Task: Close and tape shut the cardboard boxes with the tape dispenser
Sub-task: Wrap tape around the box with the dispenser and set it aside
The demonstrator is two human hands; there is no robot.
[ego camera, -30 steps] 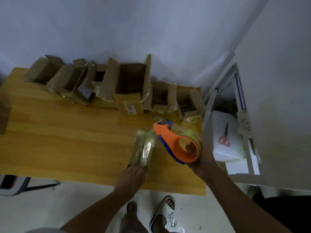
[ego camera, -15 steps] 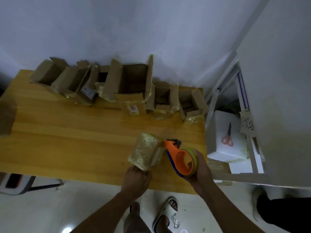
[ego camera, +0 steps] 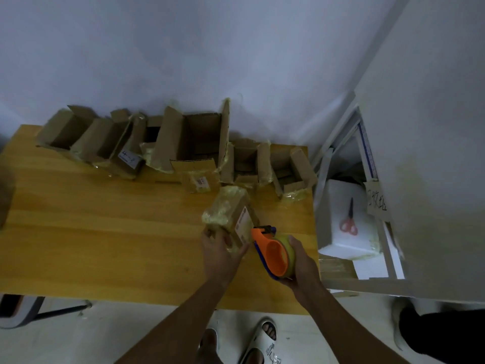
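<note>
A small closed cardboard box point(ego camera: 231, 214), wrapped in glossy tape, lies on the wooden table point(ego camera: 105, 232) near its front right. My left hand point(ego camera: 220, 248) grips the box's near end. My right hand point(ego camera: 301, 264) holds the orange tape dispenser point(ego camera: 273, 253) with its yellowish tape roll, and the dispenser's blue-black tip touches the box's right side by a white label. Several open cardboard boxes point(ego camera: 194, 143) stand in a row along the back edge against the wall.
A white foam box point(ego camera: 338, 232) with red-handled scissors point(ego camera: 349, 222) on it sits to the right of the table, beside a white cabinet point(ego camera: 433, 179). A dark object point(ego camera: 5, 200) sits at the table's left edge. My feet in sandals point(ego camera: 259, 342) show below.
The taped box has been turned and lifted at its near end by my left hand. The dispenser came down from beside the box and its tip now meets the box's right side.
</note>
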